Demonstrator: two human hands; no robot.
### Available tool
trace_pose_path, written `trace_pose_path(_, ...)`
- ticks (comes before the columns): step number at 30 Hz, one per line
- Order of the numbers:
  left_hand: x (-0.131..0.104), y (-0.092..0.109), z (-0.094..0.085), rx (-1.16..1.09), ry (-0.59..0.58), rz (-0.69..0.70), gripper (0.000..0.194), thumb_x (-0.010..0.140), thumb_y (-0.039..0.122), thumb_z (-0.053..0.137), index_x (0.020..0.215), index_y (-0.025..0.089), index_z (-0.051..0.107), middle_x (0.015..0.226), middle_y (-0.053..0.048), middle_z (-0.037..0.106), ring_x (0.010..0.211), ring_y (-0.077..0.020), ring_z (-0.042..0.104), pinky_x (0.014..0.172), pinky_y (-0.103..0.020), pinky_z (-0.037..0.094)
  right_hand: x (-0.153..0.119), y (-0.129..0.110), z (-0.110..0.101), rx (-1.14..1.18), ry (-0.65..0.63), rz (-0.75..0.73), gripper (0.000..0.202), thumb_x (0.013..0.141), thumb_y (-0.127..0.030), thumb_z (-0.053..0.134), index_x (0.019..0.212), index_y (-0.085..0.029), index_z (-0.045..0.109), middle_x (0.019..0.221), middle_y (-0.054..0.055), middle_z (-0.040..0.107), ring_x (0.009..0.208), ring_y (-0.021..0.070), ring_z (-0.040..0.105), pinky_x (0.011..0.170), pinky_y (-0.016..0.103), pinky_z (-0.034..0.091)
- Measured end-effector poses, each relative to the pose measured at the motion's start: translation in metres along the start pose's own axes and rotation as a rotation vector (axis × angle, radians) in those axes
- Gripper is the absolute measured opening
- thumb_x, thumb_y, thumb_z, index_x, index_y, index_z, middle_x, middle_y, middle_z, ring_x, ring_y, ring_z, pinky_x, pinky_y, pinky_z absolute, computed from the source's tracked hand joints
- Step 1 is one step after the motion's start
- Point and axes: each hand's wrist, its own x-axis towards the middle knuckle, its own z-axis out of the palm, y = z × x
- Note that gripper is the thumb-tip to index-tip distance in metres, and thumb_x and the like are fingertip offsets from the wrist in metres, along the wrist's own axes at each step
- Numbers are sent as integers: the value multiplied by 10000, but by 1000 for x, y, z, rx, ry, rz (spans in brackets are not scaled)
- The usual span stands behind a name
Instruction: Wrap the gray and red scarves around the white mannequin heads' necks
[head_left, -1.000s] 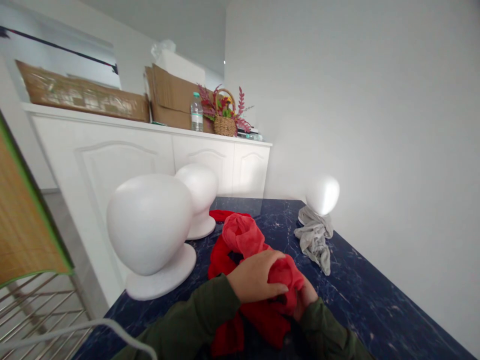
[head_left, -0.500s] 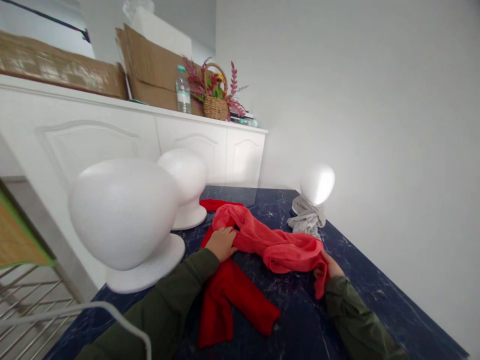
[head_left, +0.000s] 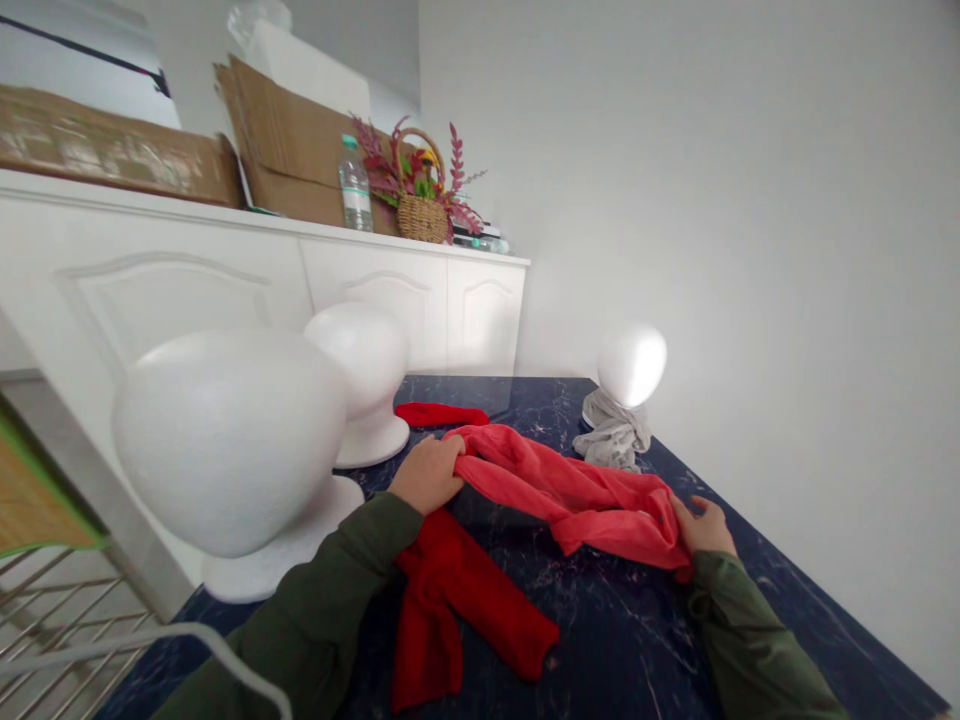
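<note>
Head view: left hand (head_left: 426, 473) and right hand (head_left: 701, 527), fingers pinching, stretch the light-red scarf (head_left: 570, 492) between them.

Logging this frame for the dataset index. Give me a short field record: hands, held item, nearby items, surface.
left hand: grips one end of the light red scarf
right hand: holds the other end, fingers partly open
scarf state: stretched between both hands, twisted, just above the table
under it: dark red cloth lying on the table
table: dark blue, marbled
foam heads: large foam head at left, second foam head behind it, small foam head at far right
grey cloth: bunched at the small head's base
</note>
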Motion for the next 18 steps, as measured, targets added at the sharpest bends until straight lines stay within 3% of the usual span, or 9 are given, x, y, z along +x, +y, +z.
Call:
trace_pose_path(2, -2, 11, -12, -59, 81, 51, 120, 718, 204, 445, 829, 188, 487, 822, -36, 587, 814, -194, 529, 892, -344, 323, -16, -17, -6, -62, 167, -108, 699, 680, -511, 458, 1177, -22, 411, 908, 180, 551, 877, 316, 516, 806, 446, 386)
trace_pose_path(4, -4, 22, -21, -111, 133, 89, 124, 720, 200, 445, 836, 192, 488, 844, -25, 583, 831, -185, 522, 900, -331, 317, -44, -39, -7, -86, 277, -420, 644, 738, -470, 403, 1213, -35, 379, 1050, 192, 506, 994, 305, 459, 886, 434, 328)
trace_pose_path(5, -6, 27, -25, -127, 145, 102, 129, 721, 197, 443, 841, 192, 490, 845, -22, 581, 839, -187, 518, 886, -325, 327, -60, -50, -4, -82, 234, -617, 607, 758, -449, 392, 1213, -48, 385, 1110, 189, 478, 1041, 296, 428, 912, 422, 304)
trace_pose_path(6, -7, 31, -29, -139, 149, 113, 134, 721, 194, 441, 845, 193, 492, 844, -19, 578, 843, -188, 516, 860, -317, 343, -77, -61, 1, -71, 105, -811, 577, 761, -432, 408, 1215, -76, 391, 1152, 170, 461, 1072, 283, 408, 927, 407, 292)
trace_pose_path(8, -9, 36, -34, -156, 145, 125, 153, 717, 181, 438, 860, 196, 489, 838, -15, 575, 830, -187, 520, 794, -298, 370, -108, -77, 14, -86, -270, -1065, 613, 700, -427, 521, 1223, -132, 397, 1156, 131, 477, 1055, 274, 426, 911, 396, 313)
trace_pose_path(10, -11, 36, -38, -168, 136, 135, 157, 720, 175, 432, 867, 199, 483, 837, -11, 573, 804, -181, 527, 739, -284, 379, -125, -85, 25, -117, -573, -1104, 594, 649, -365, 580, 1185, -149, 442, 1056, 110, 545, 941, 260, 500, 825, 371, 380)
trace_pose_path(12, -12, 32, -41, -163, 124, 149, 137, 737, 185, 423, 861, 202, 479, 839, -12, 568, 788, -177, 531, 708, -282, 379, -127, -84, 28, -128, -713, -1053, 364, 664, -243, 518, 1017, -164, 557, 886, 75, 598, 801, 222, 544, 725, 329, 415)
trace_pose_path(15, -13, 23, -44, -125, 89, 198, 120, 738, 190, 437, 848, 201, 484, 853, -23, 554, 799, -178, 530, 696, -283, 375, -106, -71, 15, -46, -647, -940, 200, 643, -141, 421, 753, -177, 583, 732, 39, 583, 696, 178, 534, 645, 283, 410)
trace_pose_path(18, -12, 17, -41, -90, 32, 253, 110, 742, 177, 434, 830, 192, 499, 822, -32, 547, 780, -172, 533, 689, -277, 373, -83, -52, -10, 234, -404, -710, 139, 656, -201, 417, 716, -172, 539, 644, 18, 545, 590, 153, 496, 553, 257, 394)
